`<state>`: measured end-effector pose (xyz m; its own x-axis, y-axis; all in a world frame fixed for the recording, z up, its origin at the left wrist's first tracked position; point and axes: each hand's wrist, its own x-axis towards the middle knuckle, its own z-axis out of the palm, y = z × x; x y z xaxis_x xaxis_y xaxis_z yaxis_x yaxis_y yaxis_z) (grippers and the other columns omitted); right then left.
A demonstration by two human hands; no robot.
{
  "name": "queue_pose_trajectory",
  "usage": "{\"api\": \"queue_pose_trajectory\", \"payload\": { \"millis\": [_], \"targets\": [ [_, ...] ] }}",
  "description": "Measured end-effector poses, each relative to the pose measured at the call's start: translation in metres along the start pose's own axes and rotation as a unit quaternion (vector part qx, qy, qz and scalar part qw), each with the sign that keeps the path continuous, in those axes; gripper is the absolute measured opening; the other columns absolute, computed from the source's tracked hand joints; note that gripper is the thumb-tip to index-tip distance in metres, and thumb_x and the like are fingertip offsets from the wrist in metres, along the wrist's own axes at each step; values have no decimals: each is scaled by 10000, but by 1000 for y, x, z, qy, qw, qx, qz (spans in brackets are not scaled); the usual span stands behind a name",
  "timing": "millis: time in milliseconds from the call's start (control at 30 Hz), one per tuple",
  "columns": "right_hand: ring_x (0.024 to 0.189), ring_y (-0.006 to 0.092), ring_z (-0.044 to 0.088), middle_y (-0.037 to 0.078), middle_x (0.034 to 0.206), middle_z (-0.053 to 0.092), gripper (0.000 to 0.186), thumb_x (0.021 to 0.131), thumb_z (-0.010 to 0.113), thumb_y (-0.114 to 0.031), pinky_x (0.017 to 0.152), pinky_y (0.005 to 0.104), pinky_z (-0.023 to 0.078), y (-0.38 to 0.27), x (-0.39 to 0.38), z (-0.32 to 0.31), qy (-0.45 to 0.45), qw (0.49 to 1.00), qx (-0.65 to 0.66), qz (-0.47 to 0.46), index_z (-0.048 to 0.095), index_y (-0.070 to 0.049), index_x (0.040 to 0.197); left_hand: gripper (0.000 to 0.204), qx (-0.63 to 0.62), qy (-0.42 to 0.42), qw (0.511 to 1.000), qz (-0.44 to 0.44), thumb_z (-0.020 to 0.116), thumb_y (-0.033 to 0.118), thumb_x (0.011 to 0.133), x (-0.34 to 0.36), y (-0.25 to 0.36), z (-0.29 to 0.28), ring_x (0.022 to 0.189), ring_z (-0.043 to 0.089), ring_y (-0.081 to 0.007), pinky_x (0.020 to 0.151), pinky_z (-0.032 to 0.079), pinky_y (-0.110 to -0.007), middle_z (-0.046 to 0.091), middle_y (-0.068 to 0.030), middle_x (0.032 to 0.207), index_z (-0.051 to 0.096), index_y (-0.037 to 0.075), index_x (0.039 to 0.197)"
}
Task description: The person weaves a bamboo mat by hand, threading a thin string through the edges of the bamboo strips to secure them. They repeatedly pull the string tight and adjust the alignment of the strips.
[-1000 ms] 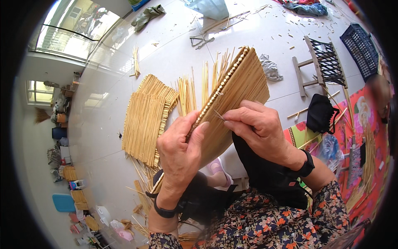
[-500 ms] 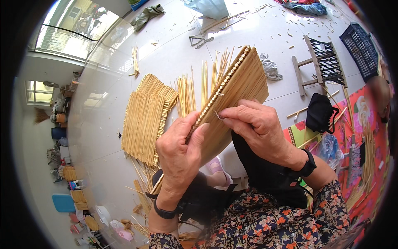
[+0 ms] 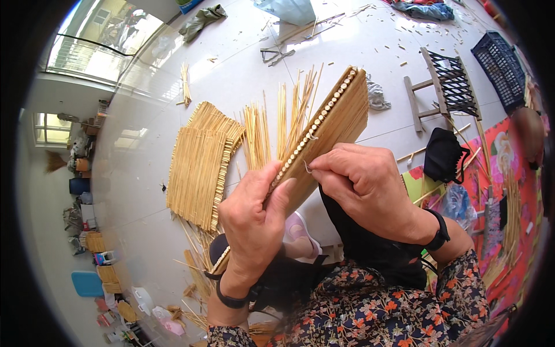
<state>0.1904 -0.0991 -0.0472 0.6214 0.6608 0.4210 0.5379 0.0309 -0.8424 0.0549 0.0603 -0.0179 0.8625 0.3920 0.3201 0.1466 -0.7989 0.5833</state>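
Observation:
A panel of straw-coloured stalks stands tilted in front of me, its row of pale cut ends facing up. My left hand clasps its lower edge, with thumb and fingers on opposite sides. Beside its broad face, my right hand pinches a thin white thread between thumb and fingertips. A short white loop of thread sticks out at the edge above. Whether the two bits of thread join, I cannot tell. Part of the panel's lower stretch is hidden behind my left hand.
Finished-looking stalk panels lie stacked on the floor at left, with loose stalks beside them. To the right are a wooden folding stool, a dark plastic crate, a black mask-like cloth and a floral red mat.
The panel has turned slightly, so its cut ends show more and its broad face less. My right hand, still pinching the thread, has shifted a little right and down.

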Motion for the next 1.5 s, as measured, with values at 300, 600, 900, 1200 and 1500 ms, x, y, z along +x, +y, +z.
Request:
{"api": "queue_pose_trajectory", "payload": {
  "millis": [300,600,900,1200,1500],
  "targets": [
    [790,367,734,184,862,731,88,942,726,-29,703,426,582,-9,-11,-2,-1,1000,27,11,751,25,1007,301,-2,21,999,26,838,51,926,-11,8,1,787,757,-302,697,583,-380,762,-160,959,765,11,1216],
    [875,224,787,165,986,811,166,1011,707,-25,783,324,606,-7,-18,-9,-36,994,85,61,787,37,1143,304,-1,17,1000,23,831,61,941,-14,10,-3,794,759,-296,697,585,-377,764,-157,975,765,8,1233],
    [902,194,779,162,997,813,182,1025,698,-32,807,314,607,-10,-20,-9,-31,989,112,92,783,50,1163,303,-6,15,1000,18,825,59,950,-14,11,-3,799,758,-302,704,586,-379,764,-166,983,760,-1,1240],
    [900,168,766,148,995,813,174,1022,699,-25,807,305,598,-10,-20,-10,-42,987,98,121,778,59,1153,307,-4,18,1000,18,833,57,940,-15,11,-3,800,759,-300,704,587,-381,765,-166,973,762,1,1233],
    [892,145,750,125,994,812,177,1022,704,-25,795,287,588,-12,-21,-9,-42,983,126,126,779,59,1158,307,-6,23,1000,18,842,60,934,-15,13,-3,805,762,-300,705,587,-381,768,-161,958,765,5,1226]
  ]
}}
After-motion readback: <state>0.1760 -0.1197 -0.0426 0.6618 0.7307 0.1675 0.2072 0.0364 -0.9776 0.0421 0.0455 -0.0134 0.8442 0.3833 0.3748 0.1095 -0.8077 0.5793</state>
